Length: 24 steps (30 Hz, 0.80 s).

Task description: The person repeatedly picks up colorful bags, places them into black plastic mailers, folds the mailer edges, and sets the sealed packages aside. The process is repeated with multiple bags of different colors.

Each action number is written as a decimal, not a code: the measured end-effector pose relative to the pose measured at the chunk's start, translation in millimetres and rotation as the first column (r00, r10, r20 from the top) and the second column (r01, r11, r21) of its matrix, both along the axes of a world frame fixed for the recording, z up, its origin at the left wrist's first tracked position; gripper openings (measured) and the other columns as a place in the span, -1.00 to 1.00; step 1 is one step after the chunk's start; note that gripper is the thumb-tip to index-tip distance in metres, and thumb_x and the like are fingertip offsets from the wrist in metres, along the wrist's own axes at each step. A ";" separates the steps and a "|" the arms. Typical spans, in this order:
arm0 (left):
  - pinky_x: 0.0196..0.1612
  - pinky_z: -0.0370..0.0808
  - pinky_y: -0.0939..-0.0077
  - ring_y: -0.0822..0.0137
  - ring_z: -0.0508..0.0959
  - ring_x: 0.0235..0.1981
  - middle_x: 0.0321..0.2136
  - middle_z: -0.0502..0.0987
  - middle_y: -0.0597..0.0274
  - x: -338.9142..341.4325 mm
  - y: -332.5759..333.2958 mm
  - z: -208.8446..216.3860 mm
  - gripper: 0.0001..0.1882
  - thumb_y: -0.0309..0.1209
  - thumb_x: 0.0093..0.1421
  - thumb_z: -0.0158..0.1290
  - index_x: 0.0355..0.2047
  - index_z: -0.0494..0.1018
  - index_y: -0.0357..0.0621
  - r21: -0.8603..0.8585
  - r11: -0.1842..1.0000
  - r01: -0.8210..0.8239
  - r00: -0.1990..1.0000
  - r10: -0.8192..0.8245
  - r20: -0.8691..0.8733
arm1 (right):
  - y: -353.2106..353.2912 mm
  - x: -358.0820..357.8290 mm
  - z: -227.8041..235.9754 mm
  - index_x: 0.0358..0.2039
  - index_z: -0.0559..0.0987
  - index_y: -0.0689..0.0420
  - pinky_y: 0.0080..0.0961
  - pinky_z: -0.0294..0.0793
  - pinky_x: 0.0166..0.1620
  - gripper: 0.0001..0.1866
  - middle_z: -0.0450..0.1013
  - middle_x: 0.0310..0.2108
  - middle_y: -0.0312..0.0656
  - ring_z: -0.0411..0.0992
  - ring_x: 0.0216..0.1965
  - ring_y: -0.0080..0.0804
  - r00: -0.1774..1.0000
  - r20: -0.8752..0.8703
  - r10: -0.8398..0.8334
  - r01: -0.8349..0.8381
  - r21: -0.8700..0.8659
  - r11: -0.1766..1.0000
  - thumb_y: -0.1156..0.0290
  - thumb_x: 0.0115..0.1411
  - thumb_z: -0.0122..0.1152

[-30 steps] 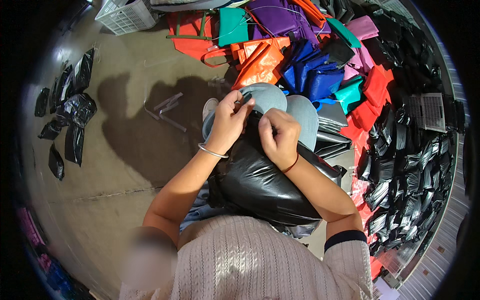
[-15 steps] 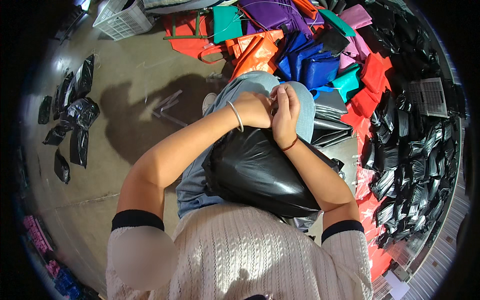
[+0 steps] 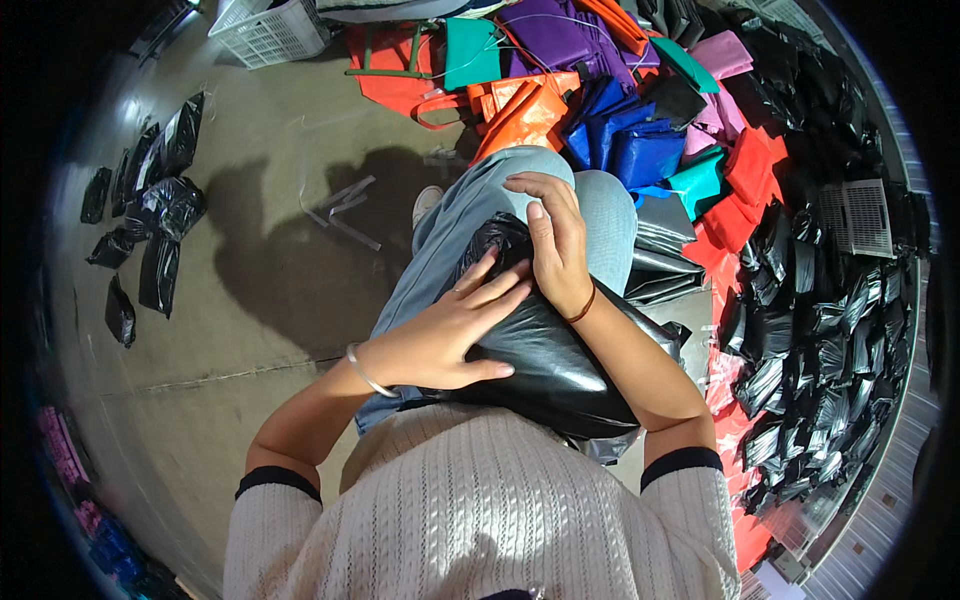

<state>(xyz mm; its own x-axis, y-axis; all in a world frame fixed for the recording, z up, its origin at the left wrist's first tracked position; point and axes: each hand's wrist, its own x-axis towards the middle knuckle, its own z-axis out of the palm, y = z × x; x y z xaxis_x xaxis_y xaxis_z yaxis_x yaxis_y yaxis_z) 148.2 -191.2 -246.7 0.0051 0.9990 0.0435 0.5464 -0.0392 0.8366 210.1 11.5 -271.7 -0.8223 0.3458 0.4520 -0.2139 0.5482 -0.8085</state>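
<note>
The black bag [image 3: 545, 360] on the lap looks soft, slick, light; left hand [image 3: 450, 335] lies flat on it at nine o'clock; right hand [image 3: 555, 240] presses its twelve-o'clock end, probably the best grip.

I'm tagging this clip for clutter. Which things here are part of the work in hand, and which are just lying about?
In hand:
- black plastic bag on the lap
- left hand pressed flat on it
- right hand on its top end

Lying about:
- coloured fabric bags heaped ahead
- black packets piled at right
- black packets on the floor at left
- white crate
</note>
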 end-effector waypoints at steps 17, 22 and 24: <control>0.40 -0.06 0.00 -0.12 -0.06 0.43 0.42 -0.05 -0.11 11.2 -8.0 9.0 -0.36 -0.32 0.26 0.01 0.35 0.18 -0.08 -0.001 1.000 0.020 0.954 -0.019 -0.299 | 2.8 89.9 23.4 0.18 0.41 0.16 -0.15 0.21 0.29 -0.42 0.26 0.24 0.11 0.23 0.26 0.09 0.944 0.321 -0.073 -0.106 0.508 0.855 0.34 0.14 0.30; 0.41 -0.02 0.16 0.03 0.21 0.37 0.28 0.31 -0.04 -0.5 -36.3 -13.9 -0.52 -0.29 0.37 -0.06 0.24 0.34 -0.21 0.131 0.988 -0.087 0.956 0.046 0.289 | -6.6 224.5 34.6 0.27 0.27 0.26 -0.11 0.09 0.35 -0.24 0.20 0.28 0.14 0.14 0.31 0.16 0.716 0.380 -0.585 0.349 0.532 0.772 0.20 0.15 0.32; 0.43 -0.16 0.26 0.12 -0.01 0.44 0.39 0.06 -0.01 5.1 -38.4 -25.6 -0.39 -0.20 0.41 -0.14 0.35 0.08 -0.29 -0.004 0.947 -0.321 0.893 0.304 0.330 | -23.0 255.9 28.5 0.33 0.13 0.39 -0.22 0.02 0.38 -0.14 0.13 0.32 0.21 0.05 0.38 0.07 0.520 0.530 -0.670 0.731 0.128 0.670 0.19 0.19 0.32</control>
<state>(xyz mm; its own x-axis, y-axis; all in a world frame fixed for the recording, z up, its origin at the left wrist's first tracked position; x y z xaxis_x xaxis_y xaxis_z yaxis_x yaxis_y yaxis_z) 153.3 -229.6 -272.2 -0.3300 0.9432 0.0389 0.2381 0.0433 0.9703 465.9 -11.5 -243.2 -0.3741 0.9273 -0.0125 0.6462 0.2510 -0.7207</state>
